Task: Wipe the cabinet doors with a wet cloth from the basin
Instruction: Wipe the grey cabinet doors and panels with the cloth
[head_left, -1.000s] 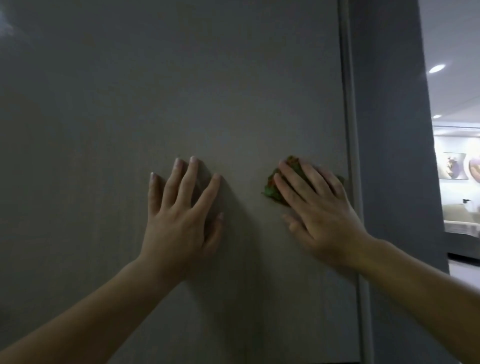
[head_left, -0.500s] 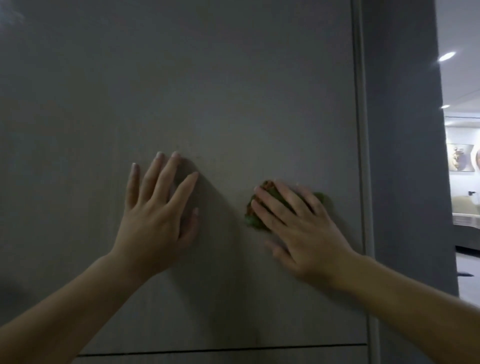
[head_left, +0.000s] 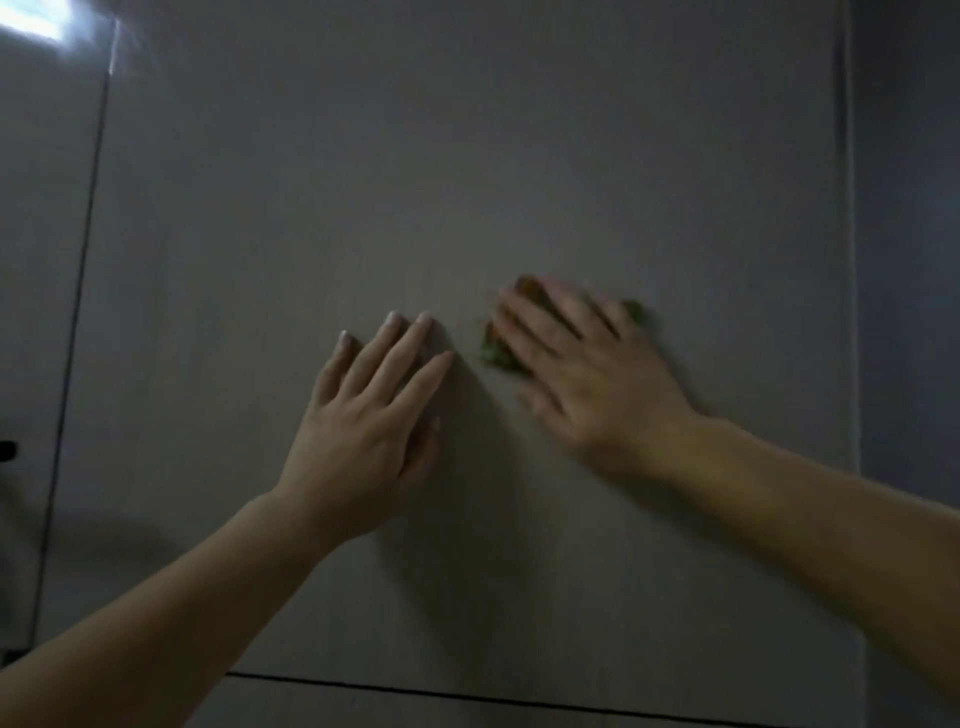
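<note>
Green cloth (head_left: 500, 358), under right hand (head_left: 597, 379) (blurred), now nearer left hand (head_left: 363, 421).

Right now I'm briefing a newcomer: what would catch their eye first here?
The right hand, blurred, presses a green cloth against the grey cabinet door at centre right. The left hand rests flat on the door just beside it. A bright glare sits top left.

The grey cabinet door (head_left: 493, 156) stands upright (a thin dark seam runs along its lower edge). Flat against it lie the left hand (head_left: 363, 410), fingers spread, and a green cloth (head_left: 497, 356) under the blurred right hand (head_left: 597, 374).
</note>
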